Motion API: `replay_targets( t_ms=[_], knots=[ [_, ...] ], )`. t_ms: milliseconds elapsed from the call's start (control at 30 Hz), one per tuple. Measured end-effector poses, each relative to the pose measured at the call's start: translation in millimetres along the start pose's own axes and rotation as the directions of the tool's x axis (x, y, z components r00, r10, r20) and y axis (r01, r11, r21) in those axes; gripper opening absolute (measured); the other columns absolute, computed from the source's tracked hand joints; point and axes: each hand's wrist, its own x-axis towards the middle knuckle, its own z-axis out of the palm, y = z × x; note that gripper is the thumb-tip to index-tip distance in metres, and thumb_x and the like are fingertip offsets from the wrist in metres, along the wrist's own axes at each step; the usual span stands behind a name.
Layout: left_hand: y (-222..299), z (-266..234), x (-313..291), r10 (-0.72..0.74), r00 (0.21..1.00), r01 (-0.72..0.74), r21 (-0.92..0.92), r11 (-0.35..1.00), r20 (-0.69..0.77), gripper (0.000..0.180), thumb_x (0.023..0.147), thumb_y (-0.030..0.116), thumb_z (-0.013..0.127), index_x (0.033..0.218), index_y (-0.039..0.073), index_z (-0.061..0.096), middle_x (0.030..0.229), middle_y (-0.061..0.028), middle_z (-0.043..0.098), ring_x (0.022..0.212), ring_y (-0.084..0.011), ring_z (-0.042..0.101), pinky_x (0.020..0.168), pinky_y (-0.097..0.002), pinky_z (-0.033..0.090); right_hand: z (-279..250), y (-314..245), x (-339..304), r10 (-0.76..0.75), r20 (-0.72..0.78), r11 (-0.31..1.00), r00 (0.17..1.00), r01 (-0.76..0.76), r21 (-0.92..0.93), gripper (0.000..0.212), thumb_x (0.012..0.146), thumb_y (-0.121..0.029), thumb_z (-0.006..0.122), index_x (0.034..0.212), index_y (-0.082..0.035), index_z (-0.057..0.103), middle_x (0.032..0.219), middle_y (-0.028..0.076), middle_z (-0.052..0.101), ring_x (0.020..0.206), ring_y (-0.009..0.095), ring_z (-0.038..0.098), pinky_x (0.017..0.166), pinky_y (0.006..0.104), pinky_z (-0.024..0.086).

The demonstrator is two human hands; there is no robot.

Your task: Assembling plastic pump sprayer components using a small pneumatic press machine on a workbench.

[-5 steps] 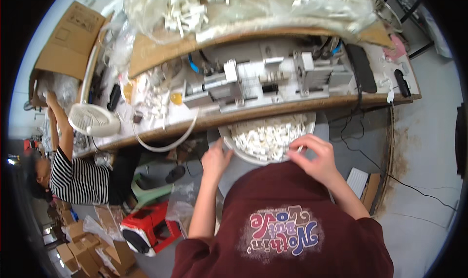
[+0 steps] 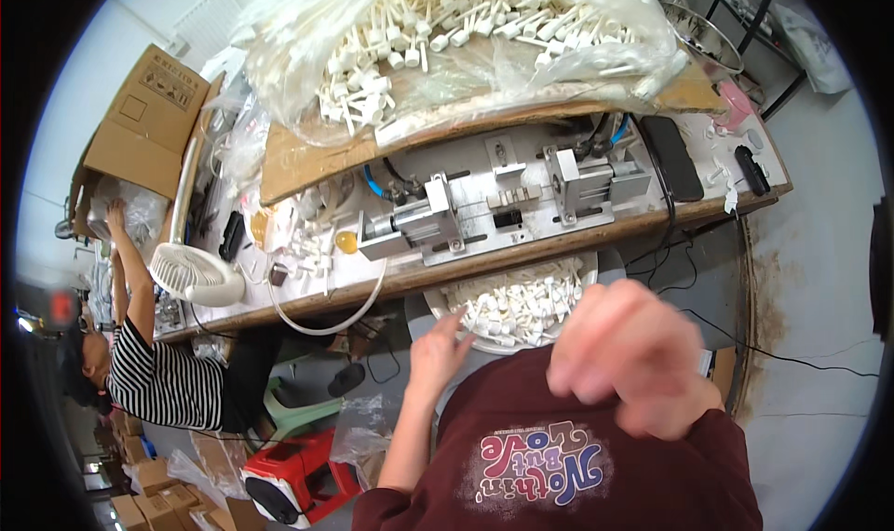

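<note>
A round white basin (image 2: 431,296) filled with small white plastic pieces (image 2: 521,306), each a stem with a wider head, sits below the bench edge against my lap. My left hand (image 2: 438,352) is at the basin's near left rim, fingers loosely apart and nothing visible in them. Raised close to the camera, my right hand (image 2: 633,356) is smeared by motion. Its fingers look curled, but whether they hold anything cannot be made out. On the bench beyond stands a metal clamping fixture (image 2: 507,199) with a cylinder block at either side.
A clear bag (image 2: 279,66) of more white pieces lies on cardboard (image 2: 289,163) above the fixture. A white fan (image 2: 191,275) is at left, near a person in a striped top (image 2: 177,382) reaching into a carton (image 2: 154,112). Black cables (image 2: 670,224) hang at right.
My right hand has lifted from the basin toward the camera. My left hand stays near the rim, and the whole view has shifted.
</note>
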Motion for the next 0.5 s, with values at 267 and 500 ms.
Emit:
replay_targets(
  t_ms=[267, 500],
  knots=[
    [63, -29, 28, 0.441, 0.878, -0.445, 0.023, 0.895, -0.184, 0.039, 0.086, 0.014, 0.074, 0.124, 0.011, 0.067, 0.076, -0.0068, 0.062, 0.064, -0.0245, 0.063, 0.058, -0.0361, 0.05, 6, -74, 38, -0.222, 0.177, 0.813, 0.959, 0.082, 0.576, 0.014, 0.085, -0.009, 0.074, 0.094, 0.0, 0.069, 0.096, 0.013, 0.066, 0.082, 0.024, 0.064, 0.066, 0.035, 0.053],
    [69, -38, 26, 0.497, 0.851, -0.5, 0.027, 0.866, -0.173, 0.036, 0.088, 0.013, 0.071, 0.123, 0.009, 0.066, 0.073, -0.0049, 0.058, 0.065, -0.0219, 0.062, 0.058, -0.0361, 0.051, 5, -74, 51, -0.165, 0.264, 0.762, 0.95, -0.047, 0.645, 0.004, 0.088, -0.007, 0.068, 0.09, -0.004, 0.07, 0.095, 0.011, 0.063, 0.08, 0.022, 0.062, 0.063, 0.0331, 0.052]
  ],
)
